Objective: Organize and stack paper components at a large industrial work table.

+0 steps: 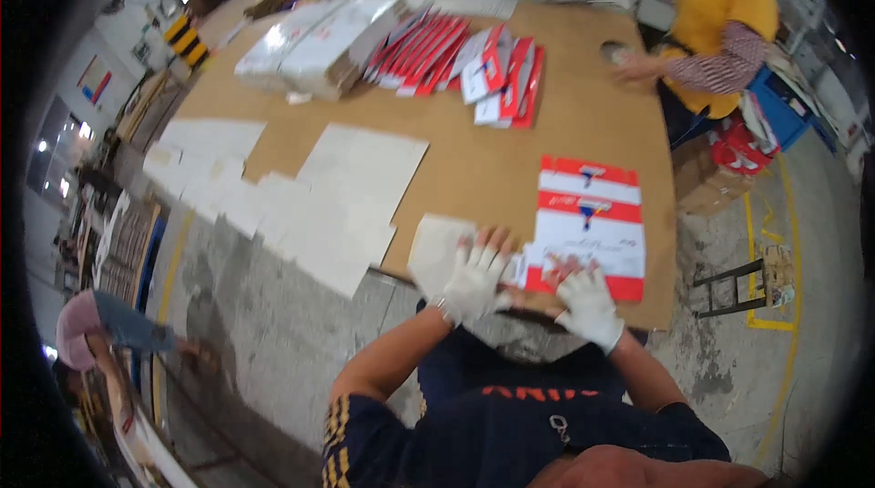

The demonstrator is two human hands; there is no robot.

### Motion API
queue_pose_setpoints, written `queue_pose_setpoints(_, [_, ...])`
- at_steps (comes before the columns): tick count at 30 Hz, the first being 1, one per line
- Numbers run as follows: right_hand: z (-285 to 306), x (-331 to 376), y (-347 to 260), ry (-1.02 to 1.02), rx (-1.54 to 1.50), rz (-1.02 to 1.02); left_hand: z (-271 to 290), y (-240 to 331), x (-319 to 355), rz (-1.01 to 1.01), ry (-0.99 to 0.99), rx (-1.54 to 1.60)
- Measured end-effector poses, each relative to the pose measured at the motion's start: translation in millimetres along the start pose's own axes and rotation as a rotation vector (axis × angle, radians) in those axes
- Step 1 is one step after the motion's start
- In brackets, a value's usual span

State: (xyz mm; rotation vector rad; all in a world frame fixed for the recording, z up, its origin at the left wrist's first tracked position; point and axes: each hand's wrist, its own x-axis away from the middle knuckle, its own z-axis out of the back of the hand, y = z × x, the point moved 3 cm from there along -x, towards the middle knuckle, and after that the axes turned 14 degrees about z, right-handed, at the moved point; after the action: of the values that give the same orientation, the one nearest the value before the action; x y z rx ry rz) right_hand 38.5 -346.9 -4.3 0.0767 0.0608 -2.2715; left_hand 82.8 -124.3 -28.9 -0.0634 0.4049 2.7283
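Observation:
At the table's near edge my left hand (478, 282), in a white glove with bare fingertips, lies flat with its fingers stretched out. Beneath it is a small pale sheet of card (434, 249). My right hand (589, 302), gloved the same way, rests with fingers spread on the lower part of a red-and-white printed cardboard piece (597, 246). Another printed piece (588, 180) shows beyond it, overlapped by the nearer one. A small white edge pokes out between my two hands; its kind I cannot make out.
Large pale card sheets (328, 205) overhang the table's left edge. Farther off are a wrapped stack (314, 46) and a fanned pile of red-and-white pieces (428, 51). A person in yellow (720, 23) works at the right side. A small stool (743, 287) stands on the floor.

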Motion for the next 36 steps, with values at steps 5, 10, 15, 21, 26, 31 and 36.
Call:
queue_pose_setpoints(5, [-12, 19, -5, 0.069, -0.003, -0.022, 36, -45, 53, -0.057, 0.059, -0.399])
queue_pose_setpoints(10, [-8, 22, 1, 0.102, 0.029, -0.03, 40, -79, 37, -0.014, 0.002, -0.14])
queue_pose_setpoints(15, [-6, 18, -3, 0.141, 0.005, -0.025, 16, -68, 35, 0.54, 0.425, 0.798])
queue_pose_setpoints(21, [-15, 24, -8, 0.14, -0.034, -0.026, -23, -41, 15, 0.695, 0.386, 1.353])
queue_pose_setpoints(26, [-3, 22, 4, -0.131, 0.031, 0.004, -24, -25, -6, 0.284, 0.446, 0.566])
queue_pose_setpoints(31, [6, 8, 27, 0.046, 0.019, 0.041, -14, -14, -18, -0.203, 0.138, 0.098])
queue_pose_setpoints(36, [-10, 14, 27, 0.015, -0.003, 0.003, -8, 9, -16, -0.224, -0.023, 0.054])
